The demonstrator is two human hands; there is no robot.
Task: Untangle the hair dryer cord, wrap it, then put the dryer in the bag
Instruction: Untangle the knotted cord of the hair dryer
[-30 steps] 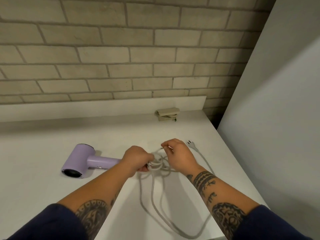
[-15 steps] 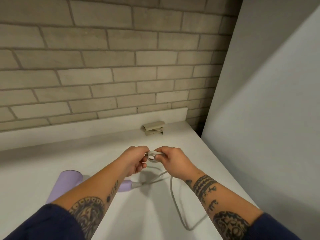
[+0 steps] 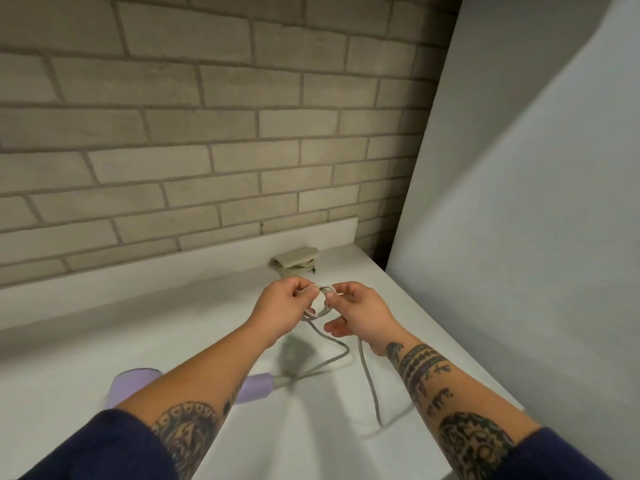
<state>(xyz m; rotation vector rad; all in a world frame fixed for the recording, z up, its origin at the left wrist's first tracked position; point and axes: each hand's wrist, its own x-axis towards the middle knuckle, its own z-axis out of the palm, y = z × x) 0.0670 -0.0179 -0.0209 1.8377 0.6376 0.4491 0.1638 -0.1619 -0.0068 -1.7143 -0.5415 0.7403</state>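
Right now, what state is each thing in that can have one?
Cord: a small knot lifted between both hands, the rest trailing slack on the table.
Hair dryer: lying on the white table, partly behind the left forearm.
Left hand: pinching the knot.
Right hand: pinching the knot.
Beige folded item: by the wall, untouched.

— Position of left hand (image 3: 282, 311)?
— Centre of frame, raised, fingers curled, thumb and forefinger pinched on a small loop of cord (image 3: 320, 303).
— Right hand (image 3: 360, 315)?
— Just beside the left, nearly touching. Forefinger and thumb pinched on the same loop, remaining fingers loosely bent, lower fingers extended toward frame centre.
— Forearms?
— Both bare, tattooed, converging from lower corners toward centre. Dark blue sleeves pushed up near the elbows, at bottom left and bottom right.
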